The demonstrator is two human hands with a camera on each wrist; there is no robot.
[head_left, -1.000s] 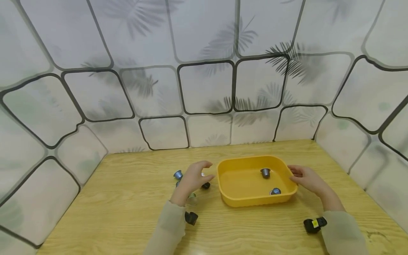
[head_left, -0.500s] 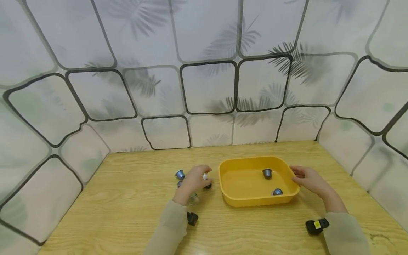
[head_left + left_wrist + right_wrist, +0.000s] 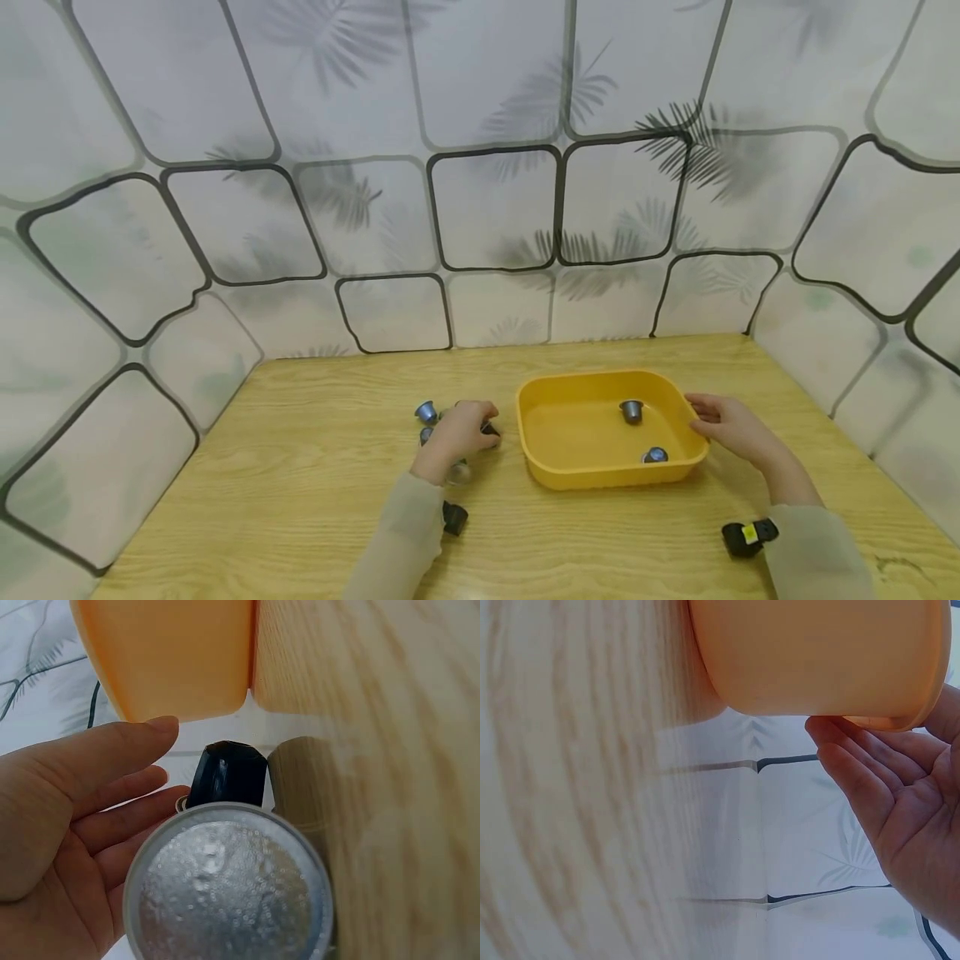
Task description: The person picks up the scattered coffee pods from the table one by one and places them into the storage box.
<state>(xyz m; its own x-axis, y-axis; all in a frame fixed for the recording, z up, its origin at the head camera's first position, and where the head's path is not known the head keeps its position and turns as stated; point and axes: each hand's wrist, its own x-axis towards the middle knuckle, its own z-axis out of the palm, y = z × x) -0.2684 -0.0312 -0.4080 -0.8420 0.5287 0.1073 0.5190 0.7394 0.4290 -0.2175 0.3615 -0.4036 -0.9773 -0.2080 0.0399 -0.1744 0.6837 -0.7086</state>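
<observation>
Just off the fingertips of the left grip (image 3: 459, 432) lies a dark pod (image 3: 489, 428), on the counter (image 3: 337, 475) near the left end of a yellow tray (image 3: 573, 433). Thumb and fingers stand apart with nothing clasped, though whether a fingertip brushes the pod I cannot tell. It looks light, with a stiff, smooth, glossy shell that could slip or roll under a careless poke; thumb and forefinger on opposite sides of the body, below its rim, should suit it, and a light pinch ought to do. Nearer the wrist sits a clear pod (image 3: 459, 475). The round silver lid (image 3: 229, 892) filling the left wrist view is probably its own; such foil, I'd judge, could dent, so the sides make the better hold. Beyond the knuckles are two blue pods, one farther back (image 3: 426, 412) and one partly hidden (image 3: 426, 436).

At the tray's right end, the right grip (image 3: 731, 427) has its fingers extended against the outer wall under the rim; whether the thumb pinches that rim is unclear. Inside the tray, well apart from both grips, rest a grey pod (image 3: 632, 412) and a blue-lidded pod (image 3: 656, 456).
</observation>
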